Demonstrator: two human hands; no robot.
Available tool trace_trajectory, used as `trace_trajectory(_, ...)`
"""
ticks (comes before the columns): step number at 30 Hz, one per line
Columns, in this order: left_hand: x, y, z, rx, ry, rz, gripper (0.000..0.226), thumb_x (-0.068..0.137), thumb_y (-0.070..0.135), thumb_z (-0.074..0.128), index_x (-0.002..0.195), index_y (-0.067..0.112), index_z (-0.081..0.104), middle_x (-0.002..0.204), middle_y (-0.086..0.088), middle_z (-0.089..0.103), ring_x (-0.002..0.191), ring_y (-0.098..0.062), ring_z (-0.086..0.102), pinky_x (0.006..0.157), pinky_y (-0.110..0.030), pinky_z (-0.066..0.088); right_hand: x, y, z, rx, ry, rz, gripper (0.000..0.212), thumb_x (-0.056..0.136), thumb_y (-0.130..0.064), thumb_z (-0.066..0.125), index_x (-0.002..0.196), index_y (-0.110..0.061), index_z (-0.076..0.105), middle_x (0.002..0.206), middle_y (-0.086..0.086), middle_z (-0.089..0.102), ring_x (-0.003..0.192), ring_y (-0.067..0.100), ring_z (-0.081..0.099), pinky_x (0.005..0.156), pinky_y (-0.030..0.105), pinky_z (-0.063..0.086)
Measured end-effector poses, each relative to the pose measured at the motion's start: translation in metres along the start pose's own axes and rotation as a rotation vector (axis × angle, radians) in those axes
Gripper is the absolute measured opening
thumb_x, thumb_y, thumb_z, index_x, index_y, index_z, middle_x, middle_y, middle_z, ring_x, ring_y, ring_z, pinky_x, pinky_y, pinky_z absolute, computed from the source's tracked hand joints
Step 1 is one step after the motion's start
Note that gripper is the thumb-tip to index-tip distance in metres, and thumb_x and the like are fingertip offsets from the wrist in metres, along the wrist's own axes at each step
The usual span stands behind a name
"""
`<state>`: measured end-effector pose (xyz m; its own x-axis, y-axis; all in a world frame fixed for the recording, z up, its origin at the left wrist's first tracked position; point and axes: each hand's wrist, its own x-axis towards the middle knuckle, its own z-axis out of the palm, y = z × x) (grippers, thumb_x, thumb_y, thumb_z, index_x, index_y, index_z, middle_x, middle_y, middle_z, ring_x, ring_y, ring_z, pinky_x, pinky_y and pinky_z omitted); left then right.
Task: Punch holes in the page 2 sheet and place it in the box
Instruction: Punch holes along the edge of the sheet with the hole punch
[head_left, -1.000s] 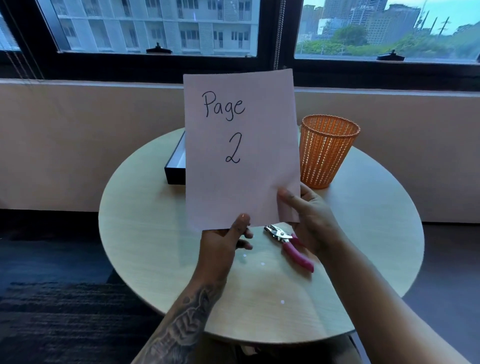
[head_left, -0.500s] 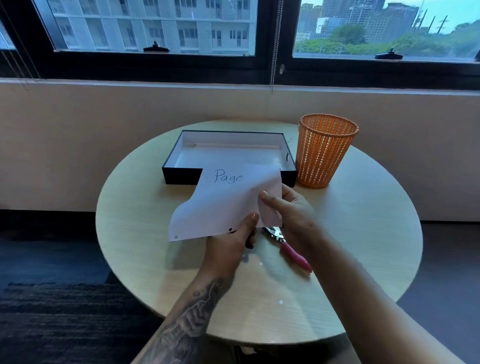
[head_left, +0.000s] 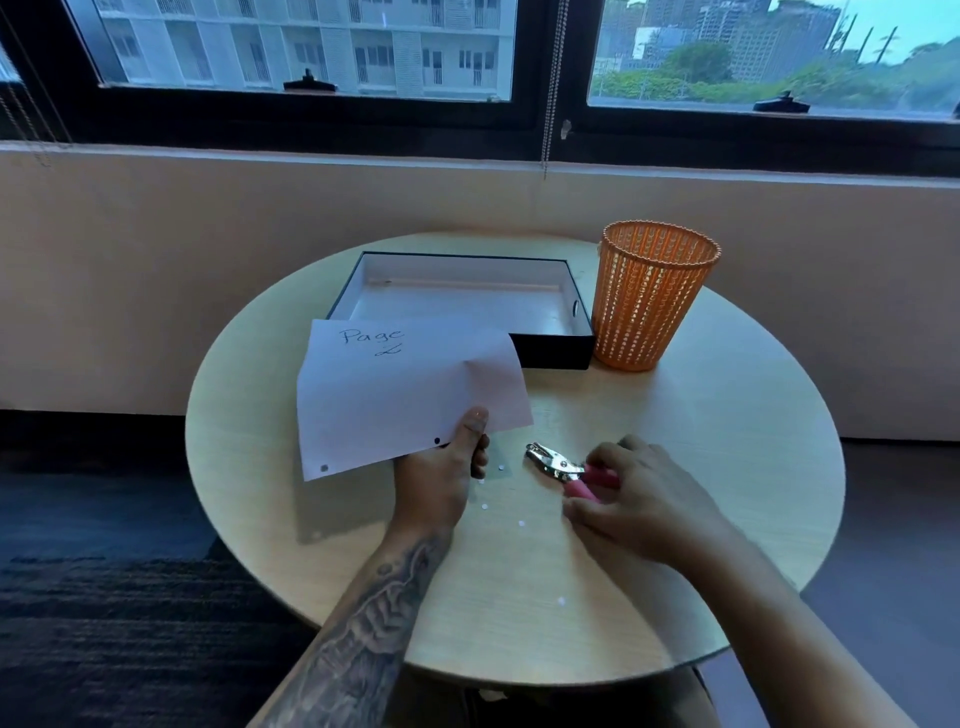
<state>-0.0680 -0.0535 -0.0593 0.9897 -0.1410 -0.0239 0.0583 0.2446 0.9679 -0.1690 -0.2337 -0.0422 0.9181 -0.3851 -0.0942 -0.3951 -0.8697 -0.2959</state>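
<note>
While the left hand (head_left: 441, 467) pinches the sheet (head_left: 400, 395), the right hand (head_left: 639, 499) grips the punch (head_left: 553, 462).

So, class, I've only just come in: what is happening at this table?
A person sits at a round table. The left hand holds up the page 2 sheet, which already shows two holes along its near edge. The right hand is closing on the pink-handled hole punch, which lies on the table among paper dots. The black box is open beside an orange basket.
</note>
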Motion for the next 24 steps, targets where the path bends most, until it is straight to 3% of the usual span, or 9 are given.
trace_trajectory(5, 0.001, 0.005, 0.007, 0.000, 0.036, 0.000, 0.027, 0.091, 0.021, 0.071, 0.065, 0.016, 0.070, 0.058, 0.000, 0.064, 0.052, -0.014, 0.054, 0.055, -0.032, 0.046, -0.002, 0.002, -0.001, 0.570, 0.038, 0.039, 0.022, 0.078, -0.047, 0.067, 0.092, -0.029, 0.068, 0.086, -0.001, 0.070, 0.080, 0.017, 0.067, 0.073, 0.038, 0.054)
trace_trajectory(11, 0.000, 0.014, 0.017, 0.034, 0.034, 0.032, 0.030, 0.094, 0.024, 0.068, 0.066, 0.012, 0.068, 0.057, 0.003, 0.063, 0.052, -0.012, 0.055, 0.054, -0.032, 0.049, -0.015, -0.017, -0.002, 1.176, -0.203, -0.018, 0.052, 0.083, -0.040, 0.044, 0.111, -0.003, 0.067, 0.095, 0.018, 0.073, 0.082, 0.026, 0.068, 0.077, 0.043, 0.052)
trace_trajectory(16, -0.001, 0.020, 0.026, 0.021, 0.053, 0.051, 0.029, 0.095, 0.022, 0.066, 0.070, 0.008, 0.066, 0.059, 0.001, 0.062, 0.050, -0.011, 0.054, 0.050, -0.029, 0.047, -0.015, -0.027, 0.007, 1.245, -0.303, 0.042, 0.071, 0.085, -0.063, 0.043, 0.109, 0.001, 0.066, 0.088, 0.013, 0.070, 0.077, 0.026, 0.067, 0.068, 0.038, 0.056)
trace_trajectory(21, -0.003, 0.022, 0.027, 0.032, 0.058, 0.050, 0.029, 0.094, 0.022, 0.067, 0.069, 0.008, 0.066, 0.060, -0.001, 0.062, 0.049, -0.010, 0.054, 0.048, -0.026, 0.046, -0.016, -0.031, 0.009, 1.216, -0.236, 0.036, 0.069, 0.087, -0.063, 0.045, 0.109, -0.002, 0.066, 0.086, 0.010, 0.072, 0.076, 0.024, 0.068, 0.067, 0.037, 0.056)
trace_trajectory(24, -0.005, 0.021, 0.028, 0.036, 0.054, 0.050, 0.029, 0.094, 0.023, 0.067, 0.069, 0.009, 0.066, 0.060, -0.001, 0.062, 0.049, -0.010, 0.054, 0.048, -0.026, 0.046, -0.016, -0.033, 0.009, 1.198, -0.200, 0.036, 0.064, 0.098, -0.059, 0.045, 0.111, 0.000, 0.066, 0.086, 0.009, 0.072, 0.076, 0.023, 0.068, 0.068, 0.038, 0.055)
